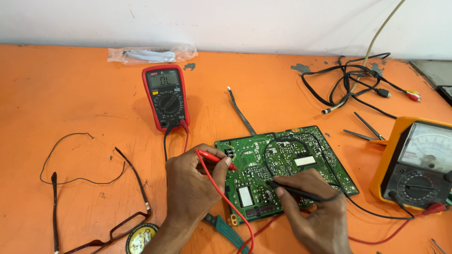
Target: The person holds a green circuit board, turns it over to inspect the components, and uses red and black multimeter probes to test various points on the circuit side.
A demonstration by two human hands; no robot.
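Bench, orange-painted top (70, 94), seen from over the person's shoulder; green circuit board (282, 164) lying flat, solder side up, near the front edge, tilted a little against the bench line; left hand (193, 183) closed on the red probe (214, 157), its tip set down at the board's left edge; right hand (315, 207) closed pen-fashion on the black probe (294, 190), its tip touching the board's middle; red digital multimeter (165, 96) lying behind the board, display lit, its red and black leads running down to the left hand; yellow analogue meter (416, 162) to the right, leads plugged in, untouched; spectacles (101, 221) lying open at left beside a loose thin wire (80, 155); tweezers (362, 129) and a tangle of black cables (353, 82) at the far right; teal-handled pliers (226, 228) partly under the left wrist; clear plastic bag (150, 54) by the wall. Step in hand, by my judgement: point-to-point probing of the board; the next move calls for steady tips, shifted to a fresh pair of solder points without bridging neighbours, and an eye on the display.
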